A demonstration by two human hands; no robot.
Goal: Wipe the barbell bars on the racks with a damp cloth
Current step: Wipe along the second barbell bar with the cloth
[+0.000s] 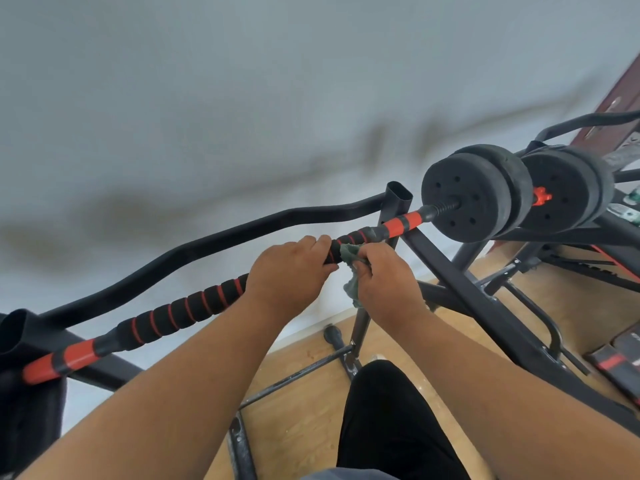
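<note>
Head view: the bar [180, 315], black foam with red rings, lies across the rack [398, 199]. Left hand [289, 273] curls around the bar's middle. Just beside it, toward the plates [476, 194], right hand [384, 277] pinches a green cloth [349, 252] against the bar.

A pale grey wall [242, 81] meets a light wooden floor [304, 420] — a reddish-brown door [620, 95] stands at right.
</note>
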